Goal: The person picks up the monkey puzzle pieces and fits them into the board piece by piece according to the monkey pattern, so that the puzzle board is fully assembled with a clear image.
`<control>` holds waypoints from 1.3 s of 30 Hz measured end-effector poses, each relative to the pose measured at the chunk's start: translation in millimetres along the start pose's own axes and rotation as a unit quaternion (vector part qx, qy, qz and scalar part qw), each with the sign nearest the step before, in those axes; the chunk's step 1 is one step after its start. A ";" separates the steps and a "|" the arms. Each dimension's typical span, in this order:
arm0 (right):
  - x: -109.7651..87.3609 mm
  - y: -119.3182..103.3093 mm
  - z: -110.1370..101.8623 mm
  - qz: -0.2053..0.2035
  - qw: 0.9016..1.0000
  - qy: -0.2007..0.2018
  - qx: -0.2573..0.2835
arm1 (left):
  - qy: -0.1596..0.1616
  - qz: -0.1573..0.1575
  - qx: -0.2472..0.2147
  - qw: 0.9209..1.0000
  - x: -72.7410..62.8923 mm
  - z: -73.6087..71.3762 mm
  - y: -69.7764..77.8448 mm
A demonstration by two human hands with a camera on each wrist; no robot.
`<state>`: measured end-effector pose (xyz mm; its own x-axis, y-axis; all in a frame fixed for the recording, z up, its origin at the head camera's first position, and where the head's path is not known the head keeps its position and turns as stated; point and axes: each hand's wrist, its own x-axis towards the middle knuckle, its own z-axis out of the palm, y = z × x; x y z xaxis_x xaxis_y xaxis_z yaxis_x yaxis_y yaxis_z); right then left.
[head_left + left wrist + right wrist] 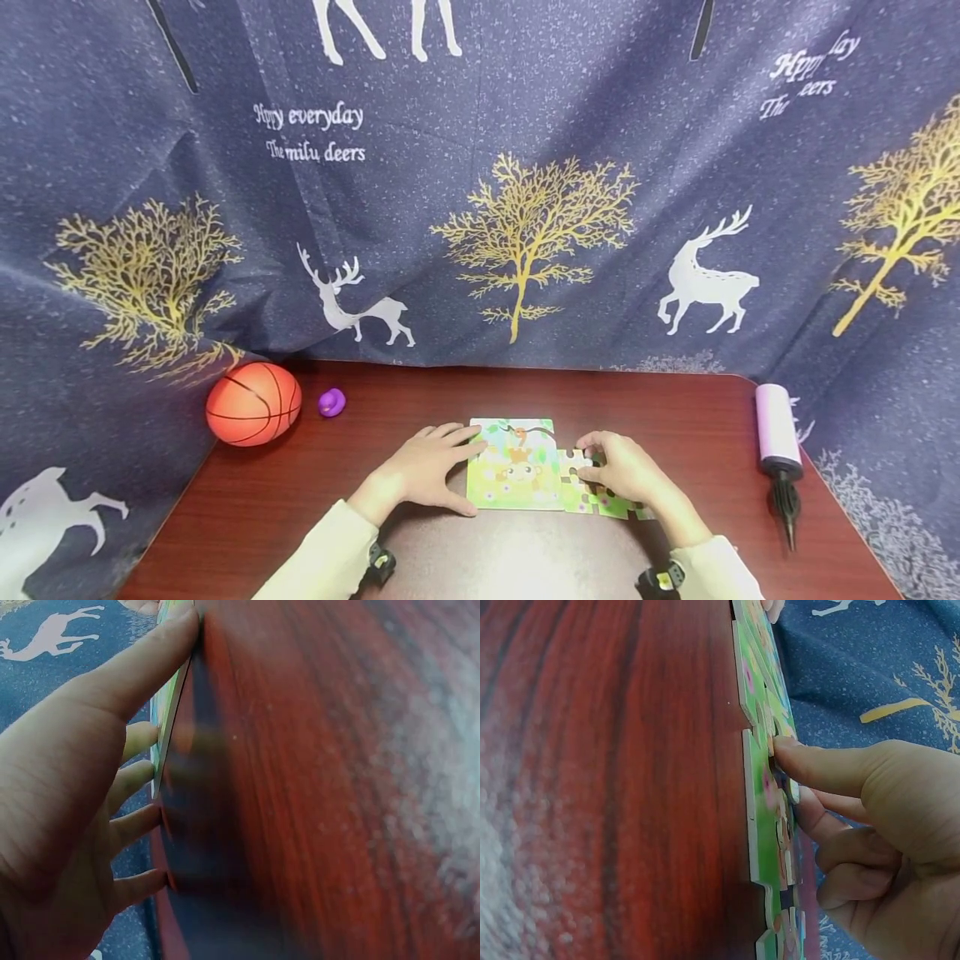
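A jigsaw puzzle board (517, 493) with a cartoon monkey on a green and pale background lies flat at the middle of the table. My left hand (423, 468) rests at its left side, fingers spread and fairly straight, with the fingertips over the edge; the left wrist view shows the thumb (150, 656) along the near edge. Several joined and loose puzzle pieces (576, 502) lie against the board's right side. Over them, my right hand (628, 473) pinches a small puzzle piece (794, 792) between thumb and fingers, mostly hidden by the fingertips. The other fingers curl inward.
An orange basketball (253, 404) and a small purple rubber duck (332, 402) sit at the back left of the reddish-brown table (420, 393). A pink and black hand pump (777, 425) lies along the right edge. Behind hangs a dark blue curtain (420, 208) printed with deer and trees.
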<state>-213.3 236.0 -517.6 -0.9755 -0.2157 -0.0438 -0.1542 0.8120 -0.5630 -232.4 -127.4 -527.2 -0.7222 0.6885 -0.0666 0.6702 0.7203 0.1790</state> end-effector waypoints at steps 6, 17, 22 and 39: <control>0.4 1.2 -0.4 -0.007 1.000 0.003 -0.004 | 0.001 0.008 -0.003 1.000 -1.7 -3.5 0.4; -3.8 5.3 -2.5 -0.060 0.998 0.020 0.010 | 0.020 0.013 -0.009 1.000 -3.3 -2.9 -1.7; -2.1 8.9 -2.6 -0.085 0.996 0.011 0.039 | 0.018 0.008 -0.009 1.000 -3.1 -5.0 -2.6; -1.0 10.2 -1.3 -0.074 0.990 0.012 0.120 | 0.024 0.012 -0.031 0.999 -5.2 -8.2 -4.4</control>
<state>-214.1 245.2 -522.2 -0.9487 -0.3080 0.0714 -0.2570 0.6199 -0.7414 -233.1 -134.9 -519.6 -0.7146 0.6994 -0.0138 0.6766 0.6960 0.2406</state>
